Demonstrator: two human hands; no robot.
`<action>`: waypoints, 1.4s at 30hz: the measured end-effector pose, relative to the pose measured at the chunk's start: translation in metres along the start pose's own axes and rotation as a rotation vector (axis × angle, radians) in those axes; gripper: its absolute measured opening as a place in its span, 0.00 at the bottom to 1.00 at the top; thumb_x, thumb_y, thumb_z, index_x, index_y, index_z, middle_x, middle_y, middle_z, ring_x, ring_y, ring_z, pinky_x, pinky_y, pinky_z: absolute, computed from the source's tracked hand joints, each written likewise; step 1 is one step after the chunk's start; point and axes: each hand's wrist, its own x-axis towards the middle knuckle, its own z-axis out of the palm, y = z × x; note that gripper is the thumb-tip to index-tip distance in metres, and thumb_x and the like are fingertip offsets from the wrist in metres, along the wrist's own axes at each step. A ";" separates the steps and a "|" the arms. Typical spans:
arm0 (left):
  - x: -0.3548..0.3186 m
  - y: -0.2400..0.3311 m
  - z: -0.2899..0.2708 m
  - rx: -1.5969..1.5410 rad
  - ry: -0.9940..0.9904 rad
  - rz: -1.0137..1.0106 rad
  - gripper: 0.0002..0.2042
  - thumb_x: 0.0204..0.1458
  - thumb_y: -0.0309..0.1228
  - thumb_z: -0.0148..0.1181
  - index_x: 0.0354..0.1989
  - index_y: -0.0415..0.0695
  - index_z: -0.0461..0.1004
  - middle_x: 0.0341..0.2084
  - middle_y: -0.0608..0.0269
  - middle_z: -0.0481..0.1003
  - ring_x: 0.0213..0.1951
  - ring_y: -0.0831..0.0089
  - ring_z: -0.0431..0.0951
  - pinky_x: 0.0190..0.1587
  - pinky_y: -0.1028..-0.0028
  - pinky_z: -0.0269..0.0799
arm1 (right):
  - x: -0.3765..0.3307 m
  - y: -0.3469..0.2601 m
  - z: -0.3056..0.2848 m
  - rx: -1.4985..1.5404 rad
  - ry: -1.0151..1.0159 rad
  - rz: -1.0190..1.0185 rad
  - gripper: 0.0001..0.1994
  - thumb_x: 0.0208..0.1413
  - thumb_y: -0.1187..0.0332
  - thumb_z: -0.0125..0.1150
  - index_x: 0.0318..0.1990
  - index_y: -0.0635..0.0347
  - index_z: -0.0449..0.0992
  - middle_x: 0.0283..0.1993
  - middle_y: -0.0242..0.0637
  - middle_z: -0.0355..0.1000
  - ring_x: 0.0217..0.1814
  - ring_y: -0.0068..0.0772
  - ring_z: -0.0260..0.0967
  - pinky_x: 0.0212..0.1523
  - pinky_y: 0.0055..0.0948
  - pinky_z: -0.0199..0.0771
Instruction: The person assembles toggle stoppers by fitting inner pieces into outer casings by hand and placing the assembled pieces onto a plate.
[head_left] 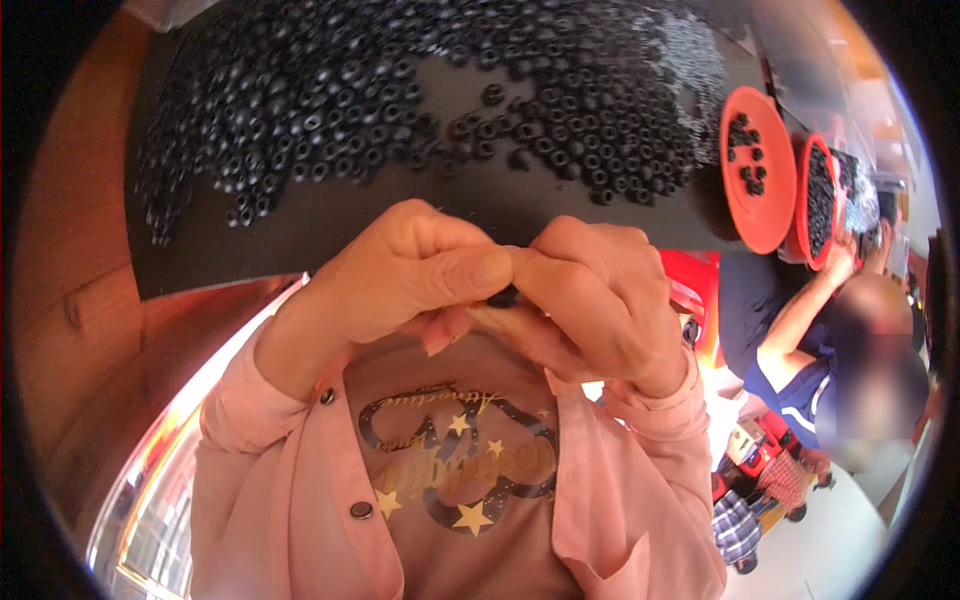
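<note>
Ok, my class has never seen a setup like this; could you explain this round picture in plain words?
There is no machine here: a person works with two bare hands, the left hand and the right hand. The view comes from a wide fisheye camera worn on the head, looking down, so straight edges bend. On the dark, flat work surface lie many small, black, ring-shaped pieces. To the right, a round red bowl holds a few black pieces. Where the hands meet, their grip holds a small black object, mostly hidden by fingers.

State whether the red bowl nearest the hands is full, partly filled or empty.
Partly filled: several black pieces lie in the bowl, leaving much of its inside bare.
</note>
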 end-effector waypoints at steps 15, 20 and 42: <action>0.004 -0.023 -0.025 0.470 0.330 0.318 0.22 0.60 0.42 0.51 0.16 0.42 0.68 0.11 0.72 0.65 0.15 0.86 0.62 0.17 0.83 0.54 | -0.097 0.116 -0.152 -0.528 0.385 0.767 0.11 0.58 0.66 0.60 0.39 0.67 0.76 0.30 0.31 0.74 0.33 0.15 0.66 0.35 0.18 0.67; 0.002 -0.027 -0.025 0.404 0.430 0.393 0.20 0.60 0.37 0.53 0.16 0.41 0.68 0.11 0.72 0.66 0.16 0.87 0.64 0.17 0.81 0.56 | -0.075 0.101 -0.137 -0.404 0.444 0.675 0.11 0.59 0.66 0.59 0.40 0.68 0.76 0.29 0.27 0.72 0.32 0.14 0.64 0.34 0.16 0.65; 0.003 -0.034 -0.040 0.495 0.245 0.558 0.19 0.60 0.36 0.53 0.18 0.39 0.67 0.13 0.69 0.67 0.18 0.83 0.65 0.21 0.77 0.60 | 0.064 0.065 0.000 -0.575 -0.366 0.291 0.11 0.49 0.71 0.62 0.41 0.59 0.71 0.35 0.40 0.67 0.35 0.47 0.69 0.32 0.38 0.69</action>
